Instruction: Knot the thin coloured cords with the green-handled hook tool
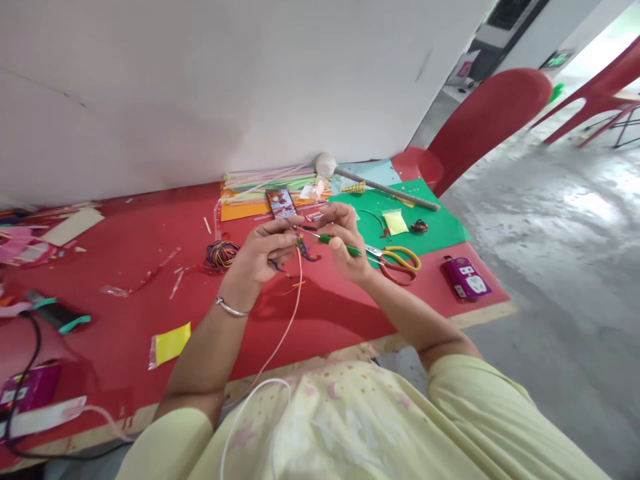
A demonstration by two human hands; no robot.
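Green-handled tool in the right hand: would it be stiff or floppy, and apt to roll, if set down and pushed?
The tool is probably stiff, given its straight, thin metal-looking shaft. Its slim handle suggests it might roll or swivel.

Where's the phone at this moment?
In the head view, the phone is just left of centre, beyond the fingertips of the person's left hand, with the orange sheet to its left.
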